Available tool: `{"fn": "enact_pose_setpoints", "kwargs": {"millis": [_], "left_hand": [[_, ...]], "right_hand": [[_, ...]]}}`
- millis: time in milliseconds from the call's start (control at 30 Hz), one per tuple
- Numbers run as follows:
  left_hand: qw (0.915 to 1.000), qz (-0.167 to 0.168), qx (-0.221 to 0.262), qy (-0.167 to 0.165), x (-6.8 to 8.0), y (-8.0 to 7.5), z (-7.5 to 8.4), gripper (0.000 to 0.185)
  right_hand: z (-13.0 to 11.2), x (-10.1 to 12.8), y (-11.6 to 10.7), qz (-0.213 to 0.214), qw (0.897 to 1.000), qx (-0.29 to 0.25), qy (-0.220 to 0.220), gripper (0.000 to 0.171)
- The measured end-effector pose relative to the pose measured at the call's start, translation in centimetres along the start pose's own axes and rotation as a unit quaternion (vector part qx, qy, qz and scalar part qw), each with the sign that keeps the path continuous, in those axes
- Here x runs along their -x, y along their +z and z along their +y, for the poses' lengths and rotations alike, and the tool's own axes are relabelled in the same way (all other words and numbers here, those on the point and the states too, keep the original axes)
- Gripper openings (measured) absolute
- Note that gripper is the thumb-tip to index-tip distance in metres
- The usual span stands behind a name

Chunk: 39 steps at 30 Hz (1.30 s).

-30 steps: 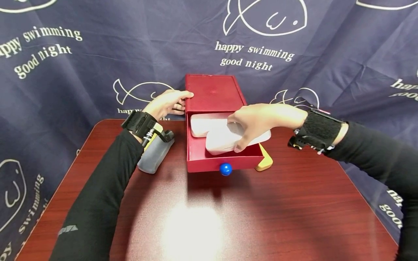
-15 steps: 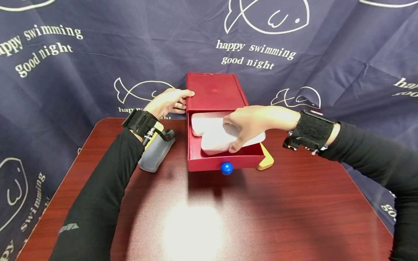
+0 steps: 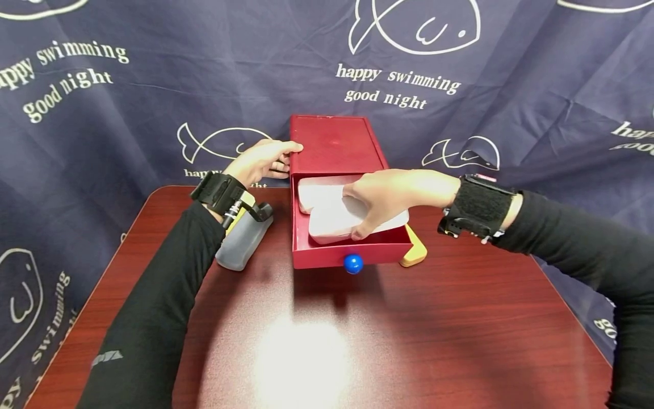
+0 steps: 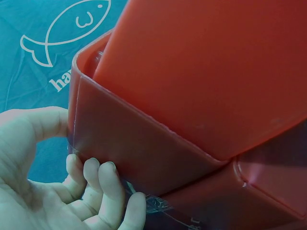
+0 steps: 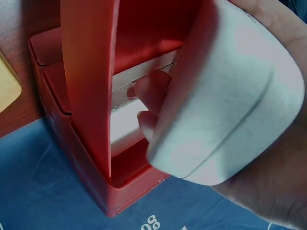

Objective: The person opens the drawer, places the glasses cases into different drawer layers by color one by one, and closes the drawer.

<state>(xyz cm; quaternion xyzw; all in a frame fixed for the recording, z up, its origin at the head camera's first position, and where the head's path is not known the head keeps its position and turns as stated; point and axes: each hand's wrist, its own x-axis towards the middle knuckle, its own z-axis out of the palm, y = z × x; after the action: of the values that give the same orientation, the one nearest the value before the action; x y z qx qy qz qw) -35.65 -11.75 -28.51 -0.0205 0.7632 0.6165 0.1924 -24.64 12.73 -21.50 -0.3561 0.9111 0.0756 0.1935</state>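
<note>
My left hand point(image 3: 263, 161) grips the left side of a red drawer box point(image 3: 332, 145), thumb on its top edge; in the left wrist view the fingers point(image 4: 108, 184) curl against the side wall. The drawer point(image 3: 319, 259), with a round blue knob point(image 3: 353, 264), is pulled out towards me. In my right hand point(image 3: 390, 190) is a white glasses case point(image 3: 329, 223) with rounded ends, held over the drawer's front part; a seam shows along it in the right wrist view. Behind it a second white case point(image 3: 311, 194) lies in the drawer, partly covered by the held one.
Left of the box lies a grey case point(image 3: 241, 244), with something yellow behind it, partly hidden by the left wrist strap. A yellow object point(image 3: 415, 251) sticks out at the drawer's right side. A dark blue printed cloth point(image 3: 204, 68) hangs behind the brown table point(image 3: 434, 329).
My right hand has moved a little left and down with the white glasses case, further into the drawer's front part. The left hand and the box have stayed in place.
</note>
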Motion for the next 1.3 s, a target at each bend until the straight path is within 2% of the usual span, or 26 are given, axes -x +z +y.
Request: {"fn": "enact_pose_setpoints", "kwargs": {"millis": [467,633,1033,1300], "left_hand": [[1.0000,0.004,-0.005,-0.007,-0.2,-0.2,0.0,0.026],[1.0000,-0.002,-0.001,-0.006,-0.1,-0.3,0.0,0.025],[1.0000,-0.003,-0.001,-0.001,-0.1,-0.2,0.0,0.024],[0.9999,0.000,-0.010,-0.012,-0.1,0.0,0.1,0.026]], "right_hand": [[-1.5,-0.6,-0.5,-0.010,0.999,0.044,0.007,0.052],[-1.9,-0.8,-0.3,-0.014,0.998,0.066,0.002,0.047],[-2.4,-1.6,-0.3,-0.025,0.997,0.070,0.002,0.046],[-2.5,-1.8,0.2,-0.026,0.997,0.068,-0.001,0.044]]}}
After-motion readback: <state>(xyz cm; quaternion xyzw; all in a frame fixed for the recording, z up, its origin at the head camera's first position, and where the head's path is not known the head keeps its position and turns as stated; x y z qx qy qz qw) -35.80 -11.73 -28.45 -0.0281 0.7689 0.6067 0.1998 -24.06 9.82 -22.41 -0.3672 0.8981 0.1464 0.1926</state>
